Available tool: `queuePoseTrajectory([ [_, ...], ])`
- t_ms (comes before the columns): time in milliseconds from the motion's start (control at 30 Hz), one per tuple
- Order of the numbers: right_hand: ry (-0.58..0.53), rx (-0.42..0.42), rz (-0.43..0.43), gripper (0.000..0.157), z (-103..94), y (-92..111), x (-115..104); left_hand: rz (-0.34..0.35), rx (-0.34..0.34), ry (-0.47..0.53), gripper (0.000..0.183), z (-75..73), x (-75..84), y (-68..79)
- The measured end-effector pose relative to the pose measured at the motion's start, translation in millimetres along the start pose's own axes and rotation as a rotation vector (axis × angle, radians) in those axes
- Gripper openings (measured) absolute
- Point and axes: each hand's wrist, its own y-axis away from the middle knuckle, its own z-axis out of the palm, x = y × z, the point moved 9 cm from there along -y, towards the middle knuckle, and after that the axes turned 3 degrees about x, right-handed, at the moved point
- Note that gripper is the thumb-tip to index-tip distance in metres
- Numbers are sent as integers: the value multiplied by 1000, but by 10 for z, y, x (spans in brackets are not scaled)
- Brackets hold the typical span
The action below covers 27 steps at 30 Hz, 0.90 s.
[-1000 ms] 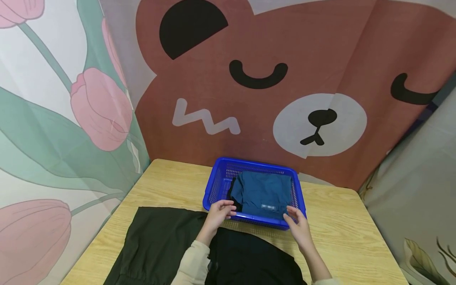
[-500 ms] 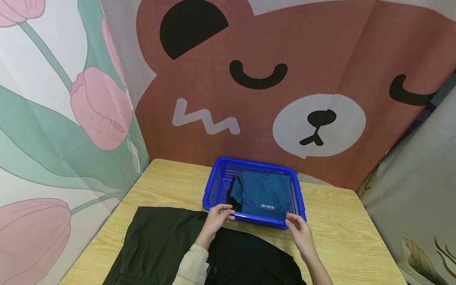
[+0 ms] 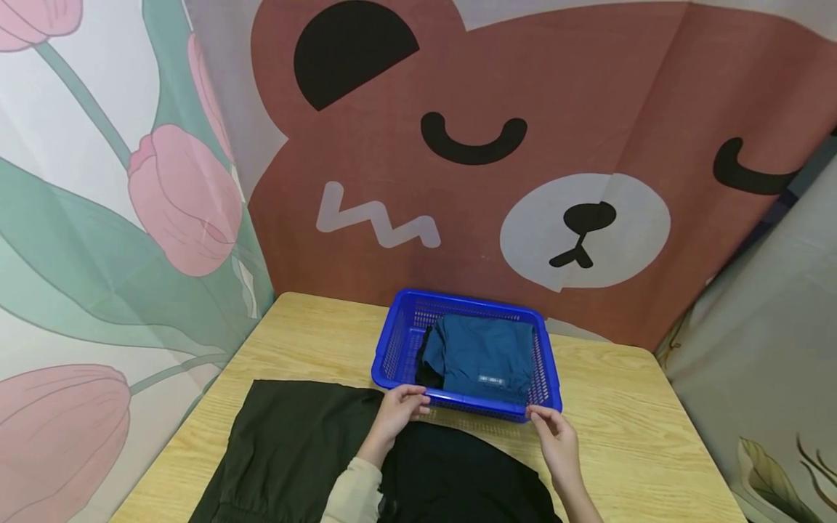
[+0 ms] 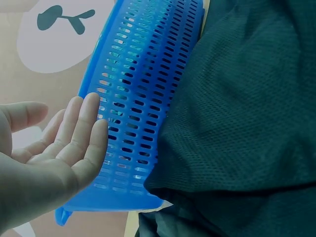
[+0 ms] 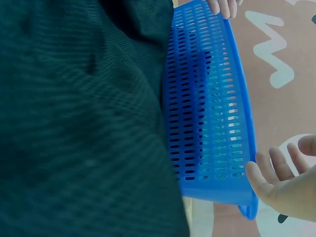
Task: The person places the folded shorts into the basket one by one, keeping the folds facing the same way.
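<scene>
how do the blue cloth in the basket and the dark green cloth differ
The blue cloth is folded compactly inside the basket; the dark green cloth is spread on the table.
The blue cloth shows a pale label; none shows on the dark green cloth.
Both are plain coloured fabric.

A light wood-grain desk (image 3: 634,421) stands against a creased cloth backdrop (image 3: 556,94) printed with a brown bear; a pink-tulip sheet (image 3: 85,211) hangs left, a pale curtain (image 3: 771,312) right.
</scene>
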Motion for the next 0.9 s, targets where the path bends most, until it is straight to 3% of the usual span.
queuePoseTrajectory([
  [233,-22,-19,66,23,70,189,-210,-9,-5,-3,25,1,-1,33],
  [333,6,-23,117,44,104,281,-344,-5,-3,-7,24,-3,-2,42],
  [433,19,-56,144,51,155,392,-587,-1,6,-22,24,-19,-10,52],
  [500,33,-71,153,48,183,460,-748,4,12,-29,26,-35,-27,58],
  [567,63,-90,166,31,209,513,-867,5,16,-35,27,-48,-45,59],
  [633,97,-101,189,24,225,547,-932,0,19,-35,27,-57,-66,59],
  [900,218,-150,298,24,210,621,-824,-23,20,-43,23,-55,-164,62],
])
